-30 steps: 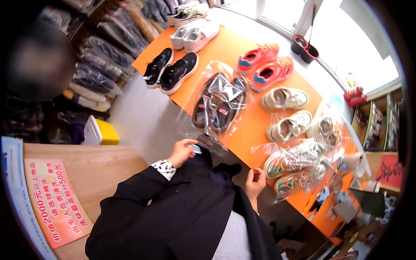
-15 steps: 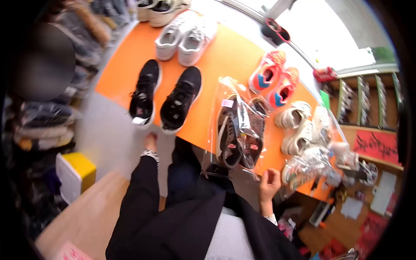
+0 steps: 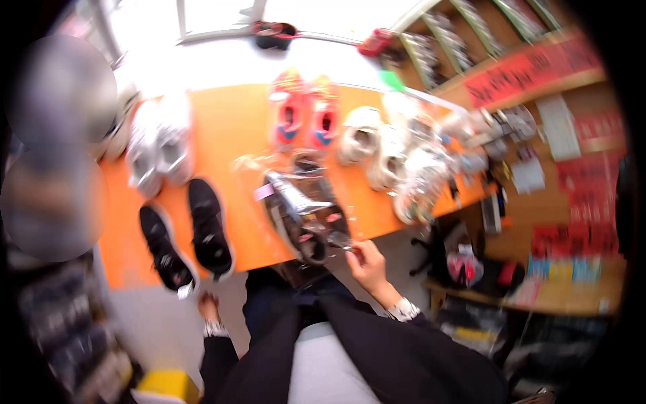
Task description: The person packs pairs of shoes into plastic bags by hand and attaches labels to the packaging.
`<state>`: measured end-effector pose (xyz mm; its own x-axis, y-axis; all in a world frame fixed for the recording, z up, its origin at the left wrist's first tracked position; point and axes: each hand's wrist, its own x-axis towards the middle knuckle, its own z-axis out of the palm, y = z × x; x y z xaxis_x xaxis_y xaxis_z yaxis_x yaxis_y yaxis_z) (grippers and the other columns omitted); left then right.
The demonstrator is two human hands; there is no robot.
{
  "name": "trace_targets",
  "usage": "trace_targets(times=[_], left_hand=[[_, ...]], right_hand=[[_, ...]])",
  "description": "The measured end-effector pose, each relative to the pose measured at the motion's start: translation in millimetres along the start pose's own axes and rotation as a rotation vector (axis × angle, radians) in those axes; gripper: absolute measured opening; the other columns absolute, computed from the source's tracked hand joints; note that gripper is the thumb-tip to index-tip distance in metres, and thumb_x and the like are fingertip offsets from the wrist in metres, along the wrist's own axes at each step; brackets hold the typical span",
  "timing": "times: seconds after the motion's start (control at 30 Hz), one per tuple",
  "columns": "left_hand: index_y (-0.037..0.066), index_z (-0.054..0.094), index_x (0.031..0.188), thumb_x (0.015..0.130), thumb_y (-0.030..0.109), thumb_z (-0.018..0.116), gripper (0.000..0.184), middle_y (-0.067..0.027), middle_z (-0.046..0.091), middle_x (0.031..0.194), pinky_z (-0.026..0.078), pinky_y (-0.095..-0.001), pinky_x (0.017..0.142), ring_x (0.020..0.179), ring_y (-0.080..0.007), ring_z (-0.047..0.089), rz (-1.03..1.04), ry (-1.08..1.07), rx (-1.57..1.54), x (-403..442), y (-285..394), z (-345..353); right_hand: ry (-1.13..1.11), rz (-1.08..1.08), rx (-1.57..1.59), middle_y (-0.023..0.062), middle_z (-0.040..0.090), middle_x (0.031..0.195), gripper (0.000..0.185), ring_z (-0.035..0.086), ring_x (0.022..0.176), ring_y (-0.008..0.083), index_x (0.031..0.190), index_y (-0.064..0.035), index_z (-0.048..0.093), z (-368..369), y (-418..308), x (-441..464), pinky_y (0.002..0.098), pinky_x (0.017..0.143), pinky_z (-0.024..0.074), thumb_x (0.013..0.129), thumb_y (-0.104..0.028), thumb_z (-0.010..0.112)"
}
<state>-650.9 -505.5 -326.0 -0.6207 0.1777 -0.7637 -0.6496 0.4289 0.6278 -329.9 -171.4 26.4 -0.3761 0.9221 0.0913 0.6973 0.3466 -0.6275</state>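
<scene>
My right hand (image 3: 367, 265) is closed at the lower right corner of the clear plastic bag (image 3: 252, 165) around a dark pair of shoes (image 3: 306, 222); its fingertips seem to pinch the plastic. Below the black sneakers (image 3: 210, 229), near the orange table's front edge, is my left hand (image 3: 209, 307), small and blurred, its fingers not readable. Coral shoes (image 3: 289, 111) stand behind the bagged pair. Beige shoes (image 3: 360, 135) and more bagged shoes (image 3: 417, 178) are to the right.
White sneakers (image 3: 160, 145) stand on the left of the orange table (image 3: 229, 135). A yellow box (image 3: 168, 384) is on the floor at lower left. At right are a wooden desk (image 3: 572, 296), a shelf (image 3: 457, 34) and red signs (image 3: 525, 74).
The view has swung to the right. My right hand has come to the bagged dark shoes' corner. My left hand, earlier near that bag with a small light-blue item, is now below the black sneakers.
</scene>
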Motion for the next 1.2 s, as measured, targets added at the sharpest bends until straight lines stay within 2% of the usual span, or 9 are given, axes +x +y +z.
trace_targets(times=[0.27, 0.43, 0.6, 0.7, 0.8, 0.83, 0.9, 1.03, 1.2], left_hand=[[-0.004, 0.063, 0.106, 0.090, 0.006, 0.061, 0.019, -0.0061, 0.067, 0.086, 0.048, -0.0220, 0.062, 0.070, -0.0114, 0.061, 0.179, -0.530, 0.388, -152.4, 105.9, 103.7], [0.002, 0.033, 0.144, 0.087, 0.015, 0.072, 0.071, -0.0165, 0.054, 0.126, 0.044, -0.0324, 0.094, 0.109, -0.0208, 0.056, 0.345, -0.520, 0.351, -198.5, 152.7, 184.8], [0.008, 0.010, 0.151, 0.081, 0.027, 0.078, 0.099, -0.0177, 0.052, 0.126, 0.047, -0.0355, 0.089, 0.108, -0.0229, 0.057, 0.297, -0.363, 0.522, -223.1, 157.3, 249.5], [0.005, 0.025, 0.146, 0.084, 0.020, 0.074, 0.080, -0.0101, 0.062, 0.101, 0.049, -0.0336, 0.062, 0.079, -0.0195, 0.061, 0.064, -0.384, 0.313, -197.7, 144.0, 260.2], [0.002, 0.049, 0.130, 0.087, 0.014, 0.069, 0.049, -0.0073, 0.064, 0.091, 0.046, -0.0302, 0.060, 0.072, -0.0170, 0.059, 0.081, -0.222, 0.362, -194.4, 140.3, 272.7], [-0.003, 0.063, 0.107, 0.085, 0.010, 0.066, 0.025, -0.0086, 0.065, 0.087, 0.047, -0.0315, 0.063, 0.074, -0.0178, 0.059, 0.426, -0.221, 0.400, -192.2, 127.1, 271.3], [-0.005, 0.064, 0.104, 0.084, 0.009, 0.066, 0.024, -0.0096, 0.066, 0.086, 0.047, -0.0324, 0.064, 0.073, -0.0182, 0.059, 0.539, -0.077, 0.514, -217.1, 143.0, 286.7], [-0.008, 0.064, 0.093, 0.080, 0.016, 0.066, 0.028, -0.0166, 0.066, 0.076, 0.046, -0.0382, 0.066, 0.066, -0.0249, 0.058, 0.764, 0.261, 0.808, -215.1, 173.6, 287.9], [-0.009, 0.064, 0.092, 0.077, 0.015, 0.068, 0.029, -0.0215, 0.067, 0.081, 0.048, -0.0405, 0.073, 0.074, -0.0322, 0.063, 0.666, 0.327, 1.012, -180.2, 209.4, 266.6]], right_hand=[[0.429, 0.035, -0.055, 0.0057, 0.056, 0.073, 0.006, 0.055, 0.056, 0.0151, 0.088, -0.0043, 0.062, -63.7, 64.6, 47.4, 0.0275, 0.052, 0.0440, 0.082, -0.004, 0.065], [0.736, 0.114, -0.103, 0.0058, 0.061, 0.076, 0.006, 0.057, 0.060, 0.0149, 0.086, -0.0043, 0.063, -141.0, 177.9, 100.9, 0.0289, 0.057, 0.0469, 0.082, -0.008, 0.067], [0.892, 0.429, -0.122, 0.0097, 0.065, 0.086, 0.015, 0.063, 0.074, 0.0223, 0.094, -0.0036, 0.063, -210.4, 351.5, 158.2, 0.0337, 0.069, 0.0508, 0.082, -0.011, 0.066], [0.805, 0.570, -0.358, 0.0156, 0.063, 0.105, 0.031, 0.058, 0.100, 0.0324, 0.104, -0.0048, 0.062, -233.0, 452.6, 188.7, 0.0417, 0.089, 0.0458, 0.079, -0.022, 0.069], [0.603, 0.809, -0.330, 0.0192, 0.055, 0.129, 0.058, 0.045, 0.125, 0.0360, 0.125, -0.0040, 0.054, -257.2, 492.0, 220.3, 0.0433, 0.107, 0.0357, 0.080, -0.037, 0.069], [0.593, 0.852, -0.364, 0.0192, 0.050, 0.135, 0.067, 0.041, 0.128, 0.0358, 0.132, -0.0031, 0.048, -257.7, 509.4, 230.1, 0.0436, 0.108, 0.0332, 0.079, -0.038, 0.070], [0.488, 1.018, -0.354, 0.0179, 0.041, 0.145, 0.085, 0.033, 0.135, 0.0342, 0.144, -0.0016, 0.035, -269.7, 536.2, 250.8, 0.0445, 0.113, 0.0265, 0.078, -0.042, 0.071], [0.436, 1.072, -0.365, 0.0159, 0.046, 0.142, 0.079, 0.038, 0.133, 0.0349, 0.142, -0.0037, 0.038, -272.6, 565.7, 271.7, 0.0468, 0.111, 0.0260, 0.078, -0.038, 0.070], [0.521, 0.804, -0.232, 0.0192, 0.067, 0.091, 0.025, 0.063, 0.093, 0.0349, 0.096, -0.0056, 0.062, -269.6, 591.3, 287.6, 0.0449, 0.082, 0.0473, 0.084, -0.028, 0.061]])
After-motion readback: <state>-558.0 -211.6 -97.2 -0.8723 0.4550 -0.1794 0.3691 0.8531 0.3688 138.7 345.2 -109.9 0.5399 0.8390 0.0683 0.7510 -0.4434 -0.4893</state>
